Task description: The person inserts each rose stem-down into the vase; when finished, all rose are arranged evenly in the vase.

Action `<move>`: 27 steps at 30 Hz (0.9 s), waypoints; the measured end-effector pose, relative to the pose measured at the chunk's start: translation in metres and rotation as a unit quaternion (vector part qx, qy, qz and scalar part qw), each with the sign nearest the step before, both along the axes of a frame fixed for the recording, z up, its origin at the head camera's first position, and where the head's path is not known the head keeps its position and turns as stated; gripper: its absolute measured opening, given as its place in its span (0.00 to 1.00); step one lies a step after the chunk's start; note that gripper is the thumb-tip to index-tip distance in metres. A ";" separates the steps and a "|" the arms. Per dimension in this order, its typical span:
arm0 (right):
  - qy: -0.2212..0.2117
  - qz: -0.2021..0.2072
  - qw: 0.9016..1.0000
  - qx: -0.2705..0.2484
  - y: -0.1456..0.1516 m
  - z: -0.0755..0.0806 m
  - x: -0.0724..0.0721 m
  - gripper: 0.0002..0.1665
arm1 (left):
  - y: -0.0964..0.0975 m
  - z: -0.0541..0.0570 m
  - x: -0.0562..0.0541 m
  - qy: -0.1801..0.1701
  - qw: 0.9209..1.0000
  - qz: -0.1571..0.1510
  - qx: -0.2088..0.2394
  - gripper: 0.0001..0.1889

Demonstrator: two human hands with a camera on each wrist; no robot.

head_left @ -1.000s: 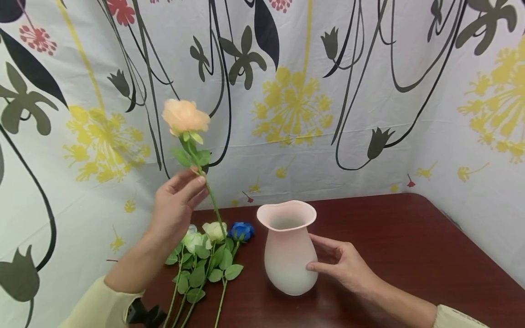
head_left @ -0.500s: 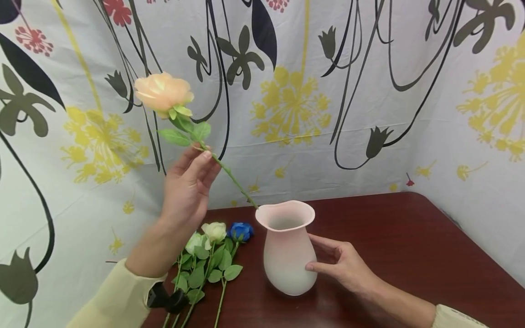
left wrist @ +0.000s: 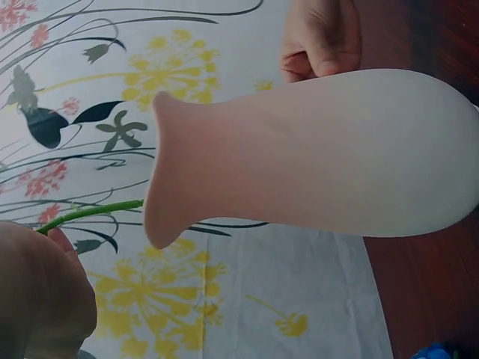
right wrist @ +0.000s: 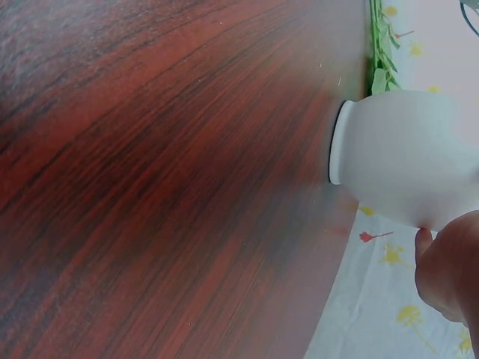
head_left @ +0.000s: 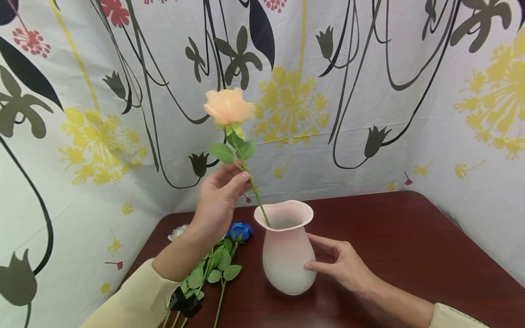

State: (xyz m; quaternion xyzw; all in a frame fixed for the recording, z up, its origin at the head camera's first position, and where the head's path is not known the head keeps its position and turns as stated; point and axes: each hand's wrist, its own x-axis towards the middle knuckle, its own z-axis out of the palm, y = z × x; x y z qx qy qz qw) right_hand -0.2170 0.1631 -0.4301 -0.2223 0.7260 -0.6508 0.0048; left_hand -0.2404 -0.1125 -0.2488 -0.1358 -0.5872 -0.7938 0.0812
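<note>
A peach rose (head_left: 229,108) stands nearly upright in my left hand (head_left: 219,196), which pinches its green stem just below the leaves. The stem's lower end dips into the flared mouth of a pink-and-white vase (head_left: 289,259). In the left wrist view the green stem (left wrist: 93,211) disappears behind the rim. My right hand (head_left: 346,266) holds the vase at its right side, thumb on the front and fingers partly hidden behind. From the right wrist, the base of the vase (right wrist: 344,146) rests upright on the table.
Left of the vase lie a blue rose (head_left: 239,232), a white rose (head_left: 178,232) and leafy stems (head_left: 223,259), partly covered by my left forearm. The dark red table (head_left: 369,218) ends against a patterned cloth (head_left: 172,146) at the back and sides.
My left hand has swung the peach rose rightward and turned its stem end toward the vase, then into its mouth. The right hand and the vase stay in place.
</note>
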 end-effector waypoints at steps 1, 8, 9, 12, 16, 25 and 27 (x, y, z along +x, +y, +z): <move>0.000 0.000 1.000 0.000 0.000 0.000 0.000 0.42 | 0.002 -0.002 0.000 -0.001 1.000 -0.003 -0.014 0.11; -0.003 -0.003 1.000 0.005 -0.001 0.001 0.000 0.42 | 0.009 -0.012 -0.002 0.012 0.993 0.001 -0.119 0.14; -0.004 -0.004 1.000 0.006 -0.001 0.001 0.000 0.42 | 0.010 -0.014 -0.002 0.014 0.992 -0.001 -0.127 0.15; -0.007 -0.006 1.000 0.007 -0.001 0.001 0.000 0.42 | 0.010 -0.018 -0.001 0.022 0.988 -0.006 -0.152 0.15; -0.013 -0.004 1.000 0.006 -0.001 0.002 0.000 0.42 | 0.011 -0.024 -0.001 0.044 0.981 -0.014 -0.188 0.12; -0.014 0.001 1.000 0.002 -0.001 0.002 0.001 0.42 | 0.013 -0.032 -0.002 0.125 0.958 -0.055 -0.253 0.10; -0.018 0.003 1.000 0.003 -0.001 0.003 0.001 0.42 | 0.013 -0.033 -0.001 0.146 0.951 -0.066 -0.266 0.10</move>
